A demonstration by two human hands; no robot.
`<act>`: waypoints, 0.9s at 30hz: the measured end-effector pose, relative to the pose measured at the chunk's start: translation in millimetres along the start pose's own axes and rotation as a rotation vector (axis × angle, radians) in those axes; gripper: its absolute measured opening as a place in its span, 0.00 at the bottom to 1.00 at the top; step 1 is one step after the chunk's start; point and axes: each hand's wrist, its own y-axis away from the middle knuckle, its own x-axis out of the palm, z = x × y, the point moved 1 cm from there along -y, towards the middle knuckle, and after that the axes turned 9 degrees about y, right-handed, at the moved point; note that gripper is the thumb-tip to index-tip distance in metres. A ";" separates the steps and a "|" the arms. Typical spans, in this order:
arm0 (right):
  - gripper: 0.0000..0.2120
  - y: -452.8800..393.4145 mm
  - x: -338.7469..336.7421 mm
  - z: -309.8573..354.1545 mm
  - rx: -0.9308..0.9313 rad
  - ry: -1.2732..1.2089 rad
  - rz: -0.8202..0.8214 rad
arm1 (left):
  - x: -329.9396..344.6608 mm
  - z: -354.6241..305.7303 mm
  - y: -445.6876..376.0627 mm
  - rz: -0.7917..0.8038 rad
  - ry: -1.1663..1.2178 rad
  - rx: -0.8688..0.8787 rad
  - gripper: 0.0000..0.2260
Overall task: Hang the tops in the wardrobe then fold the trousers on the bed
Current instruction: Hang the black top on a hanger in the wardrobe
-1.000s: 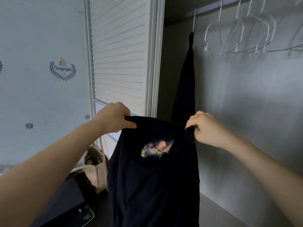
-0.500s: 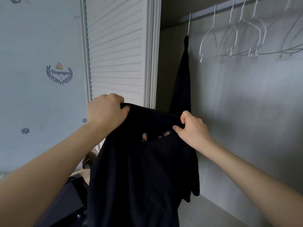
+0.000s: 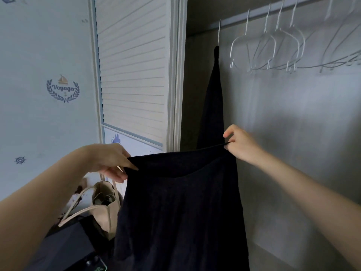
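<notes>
A black fabric top (image 3: 179,208) is pinched at its upper edge by the left hand (image 3: 111,163) and right hand (image 3: 239,143). A slackened pinch could drop it short of the white wire hangers (image 3: 273,49).

2 hands: left hand (image 3: 112,163), right hand (image 3: 241,146). 2 black garments: 1 held top (image 3: 181,212), 1 hung top (image 3: 212,106) on the rail (image 3: 259,14). Empty white wire hangers (image 3: 273,49): approx 5–6, overlapping, exact no. unclear. 1 beige tote bag (image 3: 101,208). 1 louvred door (image 3: 132,71). 1 "Voyager" wall emblem (image 3: 62,89).
</notes>
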 end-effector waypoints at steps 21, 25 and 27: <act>0.14 73.8 -77.8 -13.6 0.647 -0.745 0.196 | 82.0 -59.8 -23.8 -0.043 0.447 0.306 0.04; 0.10 70.6 -84.3 -9.3 0.678 -0.902 0.066 | 97.0 -54.9 -22.8 0.040 0.582 0.252 0.05; 0.09 68.6 -84.8 -11.9 0.709 -0.797 0.056 | 95.3 -48.0 -23.2 0.129 0.746 0.180 0.03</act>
